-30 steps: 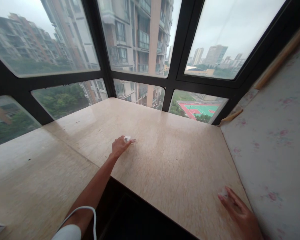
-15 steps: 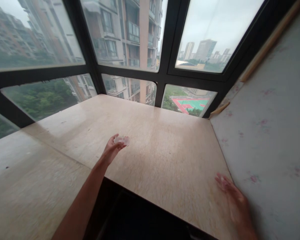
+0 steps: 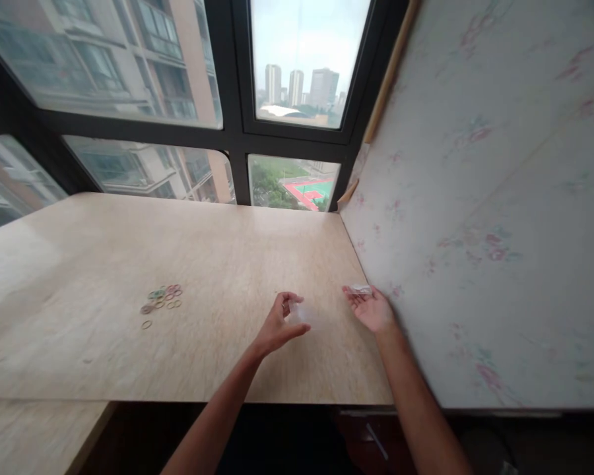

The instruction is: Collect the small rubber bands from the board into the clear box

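Note:
My left hand (image 3: 280, 326) is curved around a small clear plastic box (image 3: 298, 314), thumb on the near side and fingers on the far side, just over the counter. To its right, close to the wall, my right hand (image 3: 375, 311) is turned palm up. A thin clear plastic piece (image 3: 360, 289), which looks like a lid, is held between its thumb and fingers. Several small coloured rings (image 3: 161, 298), like rubber bands, lie in a loose cluster on the counter to the left. One ring (image 3: 146, 324) sits apart, nearer to me.
The pale marble-patterned counter (image 3: 218, 264) runs back to dark-framed windows (image 3: 237, 132). A wall with flowered paper (image 3: 465, 198) rises along its right side. Below the front edge is a dark space with a reddish-brown surface (image 3: 366, 439).
The view has turned right. My left hand has moved right and nearer with the box, close to my right hand. The coloured rings now show on the counter where that hand was.

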Available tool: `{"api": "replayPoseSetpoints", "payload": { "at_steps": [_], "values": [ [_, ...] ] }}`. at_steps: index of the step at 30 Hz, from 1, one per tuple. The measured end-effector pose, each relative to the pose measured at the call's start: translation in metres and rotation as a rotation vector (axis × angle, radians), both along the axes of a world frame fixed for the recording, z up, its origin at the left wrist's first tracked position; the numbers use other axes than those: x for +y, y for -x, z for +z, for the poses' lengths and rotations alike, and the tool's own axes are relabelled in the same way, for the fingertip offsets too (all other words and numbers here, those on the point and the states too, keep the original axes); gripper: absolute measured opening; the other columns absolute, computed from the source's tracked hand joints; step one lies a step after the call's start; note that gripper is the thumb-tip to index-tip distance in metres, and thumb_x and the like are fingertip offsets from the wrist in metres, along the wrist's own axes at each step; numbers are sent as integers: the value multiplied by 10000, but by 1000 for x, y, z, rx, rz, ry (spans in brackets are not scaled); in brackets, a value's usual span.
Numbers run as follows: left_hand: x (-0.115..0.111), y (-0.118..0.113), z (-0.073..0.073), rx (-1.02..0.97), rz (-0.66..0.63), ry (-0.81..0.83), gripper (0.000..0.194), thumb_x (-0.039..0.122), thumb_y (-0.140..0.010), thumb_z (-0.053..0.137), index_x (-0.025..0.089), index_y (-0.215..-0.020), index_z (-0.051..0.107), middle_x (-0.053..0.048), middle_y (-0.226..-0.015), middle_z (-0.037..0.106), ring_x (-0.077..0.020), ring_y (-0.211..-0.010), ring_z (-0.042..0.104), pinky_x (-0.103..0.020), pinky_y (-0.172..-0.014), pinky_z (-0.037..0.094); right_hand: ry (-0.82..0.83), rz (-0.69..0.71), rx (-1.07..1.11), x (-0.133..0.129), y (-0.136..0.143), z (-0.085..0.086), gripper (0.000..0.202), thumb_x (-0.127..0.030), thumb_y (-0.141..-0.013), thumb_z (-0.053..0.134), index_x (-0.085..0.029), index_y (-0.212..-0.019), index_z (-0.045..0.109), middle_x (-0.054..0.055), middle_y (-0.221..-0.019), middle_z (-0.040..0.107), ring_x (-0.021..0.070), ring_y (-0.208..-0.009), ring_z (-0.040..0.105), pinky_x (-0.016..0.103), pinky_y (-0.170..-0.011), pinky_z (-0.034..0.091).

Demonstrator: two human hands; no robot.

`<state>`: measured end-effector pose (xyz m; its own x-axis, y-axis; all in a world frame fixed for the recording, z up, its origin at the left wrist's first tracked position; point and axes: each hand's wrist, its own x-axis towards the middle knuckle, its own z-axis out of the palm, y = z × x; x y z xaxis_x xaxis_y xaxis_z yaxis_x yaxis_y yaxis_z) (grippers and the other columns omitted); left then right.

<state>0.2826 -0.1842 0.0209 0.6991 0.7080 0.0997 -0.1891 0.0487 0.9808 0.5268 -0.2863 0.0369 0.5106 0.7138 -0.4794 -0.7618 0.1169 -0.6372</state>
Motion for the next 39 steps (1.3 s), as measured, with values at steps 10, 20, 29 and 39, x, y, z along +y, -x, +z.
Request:
{"api": "replayPoseSetpoints", "payload": {
  "at_steps": [10,20,29,39],
  "values": [
    [-17,-76,-4,327,45,-521,675,348,-582,819,237,-1168,502,-81,-1200,521,-255,-1134,502,-439,-972,414,46,-33,178,41,-21,15,398,-249,-864,417,-72,-1217,461,208,-1164,578,228,-1060,607,353,-790,573],
    [-18,-101,-17,642,72,-788,712,403,-575,814,211,-1196,522,-134,-1262,495,-328,-1279,377,-468,-1021,351,86,2,191,35,-26,27,598,-245,-787,464,-25,-1335,366,263,-1377,410,282,-1232,485,434,-882,518],
    [-28,-106,-15,776,2,-785,688,408,-629,759,171,-1210,478,-187,-1385,403,-363,-1360,254,-511,-1053,293,120,-126,30,1,-6,33,415,-247,-779,498,-121,-1174,508,205,-1339,471,231,-1235,490,366,-960,472],
    [-9,-54,-19,548,-23,-889,753,321,-744,645,142,-1377,277,-178,-1415,377,-270,-1335,338,-421,-1079,346,-6,-71,-428,-35,95,13,349,-336,-685,728,-180,-982,632,79,-998,700,209,-924,663,387,-926,486]
  ]
}}
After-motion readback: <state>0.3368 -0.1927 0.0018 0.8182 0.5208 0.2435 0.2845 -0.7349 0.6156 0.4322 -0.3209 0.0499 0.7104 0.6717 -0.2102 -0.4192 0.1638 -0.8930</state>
